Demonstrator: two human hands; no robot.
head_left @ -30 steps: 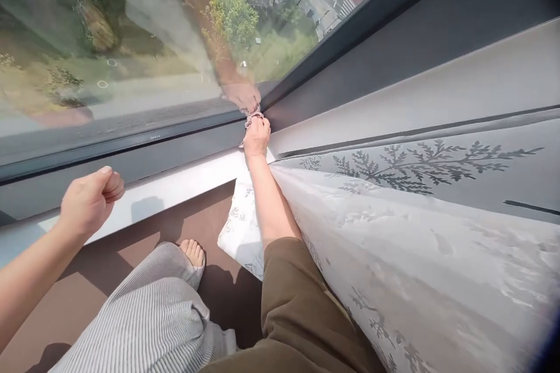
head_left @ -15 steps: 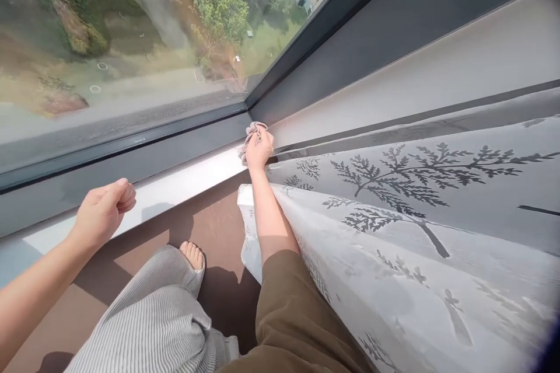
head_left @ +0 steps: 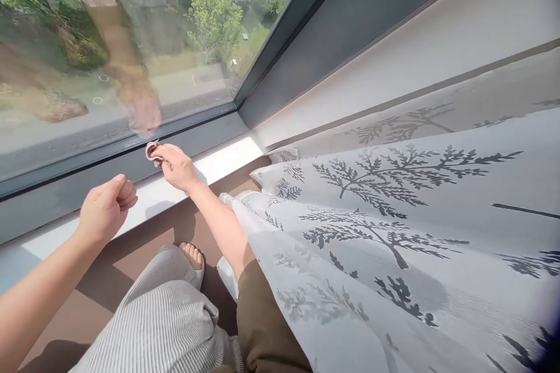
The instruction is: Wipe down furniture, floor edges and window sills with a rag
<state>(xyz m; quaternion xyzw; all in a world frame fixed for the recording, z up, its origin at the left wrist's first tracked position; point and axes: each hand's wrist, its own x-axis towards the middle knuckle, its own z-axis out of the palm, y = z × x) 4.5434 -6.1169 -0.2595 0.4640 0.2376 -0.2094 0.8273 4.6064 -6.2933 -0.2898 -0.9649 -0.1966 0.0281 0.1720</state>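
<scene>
1. On my feed the right hand (head_left: 175, 166) reaches forward and to the left, the forearm angled up from the lower middle of the view and the wrist nearly straight; its fingers (head_left: 161, 154) are closed on a small crumpled pinkish cloth (head_left: 152, 150), gripping it.
2. The cloth sits against the dark window frame (head_left: 76, 192), just below the glass pane (head_left: 184, 63); I read it as touching the frame, though the contact is hard to confirm from this angle.
3. The left hand (head_left: 107, 209) comes in from the left edge, curled into a loose fist with the knuckles up; it holds nothing and hovers over the white window sill (head_left: 227, 164), well apart from the cloth.
4. A faint reflection of the right hand (head_left: 140, 113) shows in the glass above the cloth.
5. To the right hangs a sheer curtain (head_left: 371, 233) printed with dark trees; it hides the right arm's upper end.
6. Below, I can make out a ribbed grey trouser leg (head_left: 153, 314) and bare toes (head_left: 191, 255); the olive fabric (head_left: 266, 320) at the bottom is cut off, and I cannot tell what it is.
</scene>
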